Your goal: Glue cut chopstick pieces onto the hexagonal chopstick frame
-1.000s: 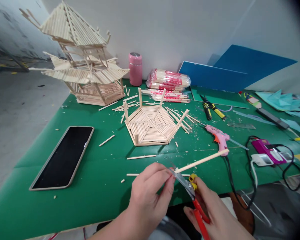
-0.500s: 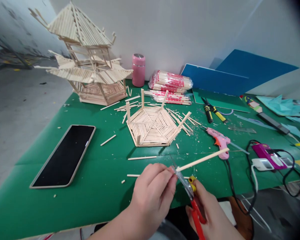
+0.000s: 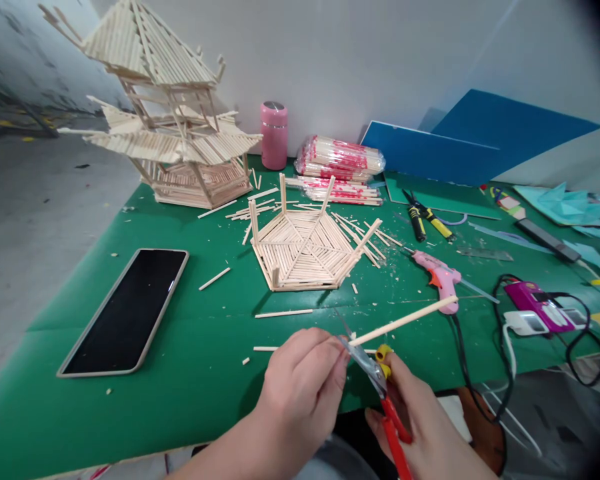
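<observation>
Head view: the stick (image 3: pixel 405 321) sits just beyond the left hand (image 3: pixel 303 373), its near end meeting the pinched thumb and fingers, the rest slanting up and off to the right above the table (image 3: pixel 220 400) until its far end crosses in front of the glue gun (image 3: pixel 446 281). Right beside those fingertips, the cutters (image 3: pixel 369 371) have their blades against the stick. From where I'm standing, the left hand has its back turned up, fingers curled and bunched, thumb pressed against them with the stick's end between; how much wood is tucked inside, I can't tell. Its forearm comes in from the bottom edge, leaning right. Lower down, the right hand (image 3: pixel 423 417) is wrapped around the cutters' red handles, forefinger reaching forward by a yellow piece (image 3: pixel 383 353), and the blades point up and left towards the other hand. Beyond both hands stands the frame (image 3: pixel 307 247), a flat six-sided floor with short posts, loose strips (image 3: pixel 284 313) scattered around it. Off to the left lies the phone (image 3: pixel 125 313), with the pagoda (image 3: pixel 180 150) behind it at the back
</observation>
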A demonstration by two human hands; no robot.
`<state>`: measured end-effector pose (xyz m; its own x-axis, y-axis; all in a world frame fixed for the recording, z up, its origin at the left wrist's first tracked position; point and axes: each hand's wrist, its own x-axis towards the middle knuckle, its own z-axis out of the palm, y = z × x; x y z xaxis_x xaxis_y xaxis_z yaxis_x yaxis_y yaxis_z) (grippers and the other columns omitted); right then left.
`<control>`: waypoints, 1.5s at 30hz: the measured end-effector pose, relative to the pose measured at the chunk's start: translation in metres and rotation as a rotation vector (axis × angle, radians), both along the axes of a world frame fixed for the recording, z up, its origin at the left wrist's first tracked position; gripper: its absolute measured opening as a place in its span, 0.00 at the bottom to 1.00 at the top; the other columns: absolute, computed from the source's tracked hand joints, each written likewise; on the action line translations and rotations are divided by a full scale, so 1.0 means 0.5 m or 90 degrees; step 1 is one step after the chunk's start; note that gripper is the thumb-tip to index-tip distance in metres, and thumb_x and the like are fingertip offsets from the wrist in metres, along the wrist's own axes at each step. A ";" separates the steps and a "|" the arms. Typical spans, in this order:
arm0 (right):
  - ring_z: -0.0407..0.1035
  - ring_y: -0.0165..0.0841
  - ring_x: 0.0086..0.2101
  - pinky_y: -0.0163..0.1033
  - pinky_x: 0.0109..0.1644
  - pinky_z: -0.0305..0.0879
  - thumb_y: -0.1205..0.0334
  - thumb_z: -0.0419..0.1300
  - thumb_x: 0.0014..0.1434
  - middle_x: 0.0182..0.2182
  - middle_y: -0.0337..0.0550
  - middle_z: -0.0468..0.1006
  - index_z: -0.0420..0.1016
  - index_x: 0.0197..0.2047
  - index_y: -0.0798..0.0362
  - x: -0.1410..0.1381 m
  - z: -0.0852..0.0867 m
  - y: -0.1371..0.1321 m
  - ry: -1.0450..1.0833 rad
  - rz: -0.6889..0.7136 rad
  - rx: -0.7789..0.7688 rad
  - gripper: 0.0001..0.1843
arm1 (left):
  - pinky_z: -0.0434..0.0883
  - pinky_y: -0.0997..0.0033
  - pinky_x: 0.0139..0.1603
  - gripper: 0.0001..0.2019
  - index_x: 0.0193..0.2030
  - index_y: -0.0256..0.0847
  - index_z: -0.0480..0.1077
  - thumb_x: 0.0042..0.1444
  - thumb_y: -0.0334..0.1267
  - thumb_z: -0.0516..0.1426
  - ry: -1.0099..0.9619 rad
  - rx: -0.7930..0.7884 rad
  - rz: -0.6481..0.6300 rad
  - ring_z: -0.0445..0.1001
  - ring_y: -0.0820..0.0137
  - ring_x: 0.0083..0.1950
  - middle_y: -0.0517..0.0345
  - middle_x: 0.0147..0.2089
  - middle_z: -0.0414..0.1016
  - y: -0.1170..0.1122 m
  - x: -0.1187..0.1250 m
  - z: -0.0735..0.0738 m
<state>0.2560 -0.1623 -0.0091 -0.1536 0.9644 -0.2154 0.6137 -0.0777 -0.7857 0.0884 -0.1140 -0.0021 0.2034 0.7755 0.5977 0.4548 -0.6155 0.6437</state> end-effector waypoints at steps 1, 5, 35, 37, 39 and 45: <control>0.66 0.30 0.24 0.31 0.25 0.61 0.65 0.52 0.47 0.22 0.35 0.68 0.57 0.38 0.50 -0.001 -0.001 0.000 0.010 0.000 -0.011 0.13 | 0.67 0.80 0.28 0.07 0.26 0.35 0.67 0.50 0.23 0.52 -0.003 -0.001 -0.002 0.70 0.74 0.28 0.55 0.25 0.72 0.001 0.001 0.000; 0.65 0.29 0.24 0.30 0.27 0.63 0.67 0.52 0.46 0.23 0.35 0.68 0.56 0.33 0.50 -0.006 -0.004 0.000 0.034 -0.006 -0.040 0.10 | 0.66 0.79 0.27 0.06 0.27 0.35 0.66 0.51 0.23 0.52 -0.002 -0.012 0.001 0.69 0.74 0.27 0.55 0.26 0.72 0.001 0.002 -0.004; 0.67 0.32 0.30 0.30 0.28 0.63 0.66 0.53 0.44 0.23 0.36 0.69 0.61 0.39 0.52 -0.002 -0.009 -0.008 0.030 -0.038 -0.044 0.15 | 0.64 0.79 0.26 0.12 0.23 0.38 0.63 0.56 0.26 0.47 -0.028 -0.211 -0.195 0.67 0.75 0.26 0.58 0.24 0.69 0.022 -0.018 0.007; 0.64 0.28 0.25 0.29 0.24 0.61 0.66 0.53 0.44 0.23 0.35 0.68 0.60 0.34 0.52 -0.004 -0.006 -0.002 0.037 -0.036 -0.057 0.10 | 0.64 0.79 0.26 0.13 0.22 0.38 0.62 0.56 0.26 0.47 -0.022 -0.222 -0.178 0.67 0.76 0.25 0.59 0.23 0.69 0.021 -0.014 0.007; 0.63 0.28 0.25 0.29 0.25 0.61 0.67 0.52 0.45 0.24 0.36 0.67 0.60 0.32 0.52 -0.005 -0.005 0.003 0.026 -0.034 -0.060 0.08 | 0.63 0.79 0.24 0.12 0.23 0.38 0.62 0.56 0.27 0.47 0.000 -0.199 -0.128 0.65 0.75 0.24 0.59 0.23 0.67 0.018 -0.009 0.002; 0.68 0.34 0.33 0.33 0.32 0.65 0.63 0.55 0.46 0.26 0.38 0.71 0.61 0.41 0.52 -0.002 -0.007 0.004 -0.034 -0.054 -0.034 0.17 | 0.64 0.77 0.24 0.12 0.23 0.38 0.64 0.55 0.27 0.47 0.000 -0.148 -0.104 0.66 0.74 0.24 0.58 0.22 0.68 0.017 -0.005 -0.008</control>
